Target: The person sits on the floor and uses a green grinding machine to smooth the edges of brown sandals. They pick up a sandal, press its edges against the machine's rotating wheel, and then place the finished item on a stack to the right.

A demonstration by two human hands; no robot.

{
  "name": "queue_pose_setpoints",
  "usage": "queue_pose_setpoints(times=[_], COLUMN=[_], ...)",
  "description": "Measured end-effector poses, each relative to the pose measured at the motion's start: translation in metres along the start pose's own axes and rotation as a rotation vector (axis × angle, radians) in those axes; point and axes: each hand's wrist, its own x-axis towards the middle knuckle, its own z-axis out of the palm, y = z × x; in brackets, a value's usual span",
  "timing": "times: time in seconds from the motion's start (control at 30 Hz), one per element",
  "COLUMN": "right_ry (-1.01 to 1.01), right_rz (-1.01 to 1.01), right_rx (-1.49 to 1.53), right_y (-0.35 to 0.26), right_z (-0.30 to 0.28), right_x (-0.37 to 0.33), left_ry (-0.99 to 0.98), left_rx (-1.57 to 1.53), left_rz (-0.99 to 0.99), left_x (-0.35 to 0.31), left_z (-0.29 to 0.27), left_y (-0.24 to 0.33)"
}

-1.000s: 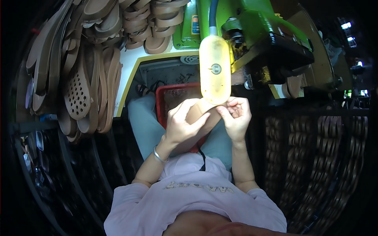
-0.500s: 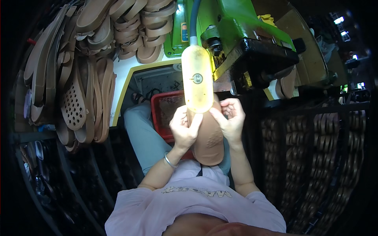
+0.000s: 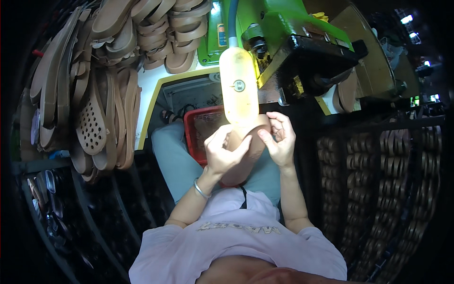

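Observation:
Over my lap I hold a brown foam sandal tilted, its far end with a band-like edge close under a lit yellow lamp. My left hand is closed on the sandal's left side, thumb laid across toward its middle. On the right side, my right hand pinches the far edge between thumb and fingers. The lamp and my left hand hide part of the sandal.
A green machine with a dark lower part stands ahead. Brown sandals and clogs are piled on the left of the white, yellow-edged table. A red basket sits beyond my lap. Racks of footwear stand at right.
The sandal has been tilted, so its footbed slants away and its band-like far edge shows. My right hand has risen slightly along the far edge. Both hands keep hold.

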Motion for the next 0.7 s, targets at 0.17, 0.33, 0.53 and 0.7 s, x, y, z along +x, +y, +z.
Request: queue_pose_setpoints(times=[0.17,0.33,0.53,0.7], right_ry=[0.090,0.099,0.050,-0.079], right_rz=[-0.005,0.032,0.107,0.145], right_rx=[0.037,0.063,0.084,0.094], right_y=[-0.005,-0.022,-0.034,-0.027], right_z=[-0.020,-0.016,0.005,0.032], right_x=[0.008,0.012,0.012,0.013], left_ry=[-0.215,-0.148,0.008,0.209], left_rx=[-0.004,-0.182,-0.345,-0.419], left_rz=[-0.139,-0.191,-0.285,-0.269], left_x=[0.027,0.033,0.016,-0.004], left_z=[0.019,0.021,0.008,-0.010], left_y=[0.007,0.012,0.026,0.013])
